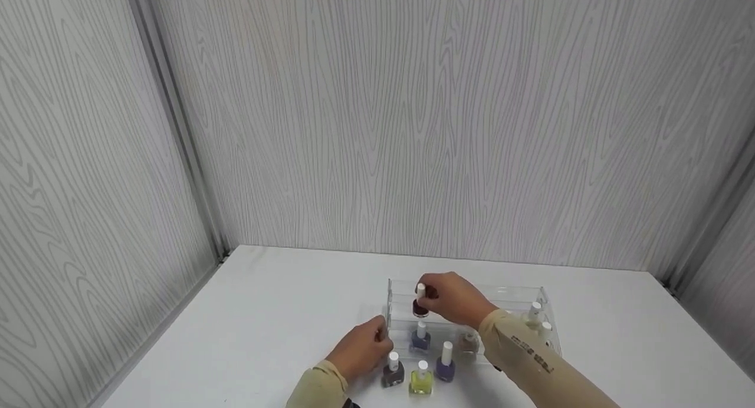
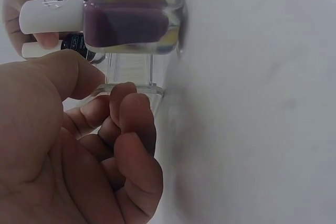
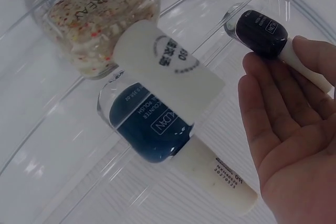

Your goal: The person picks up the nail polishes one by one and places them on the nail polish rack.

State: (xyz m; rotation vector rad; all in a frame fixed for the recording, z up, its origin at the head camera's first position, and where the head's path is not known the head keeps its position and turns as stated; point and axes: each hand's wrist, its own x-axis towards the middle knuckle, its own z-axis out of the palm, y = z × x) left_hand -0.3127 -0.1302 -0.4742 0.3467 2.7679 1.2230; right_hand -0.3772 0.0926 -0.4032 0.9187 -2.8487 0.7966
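Note:
A clear tiered acrylic rack point(image 1: 519, 293) stands on the white table point(image 1: 265, 313). My right hand point(image 1: 426, 296) pinches the white cap of a dark red polish bottle point(image 1: 420, 307) at the rack's upper left step. In the right wrist view the same dark bottle point(image 3: 261, 35) sits by my fingertips point(image 3: 310, 56). My left hand point(image 1: 380, 332) grips the rack's front left edge point(image 2: 131, 88) between thumb and curled fingers point(image 2: 131, 108). A mauve bottle point(image 1: 393, 374) stands just beside that hand, and it fills the top of the left wrist view as the mauve bottle point(image 2: 131, 19).
A blue bottle point(image 1: 420, 339) and a glitter bottle point(image 1: 469, 343) stand on the rack's lower step. Two pale bottles point(image 1: 534, 315) sit at its right end. A yellow bottle point(image 1: 422, 383) and a purple one point(image 1: 445, 367) stand in front. Grey panel walls enclose the table.

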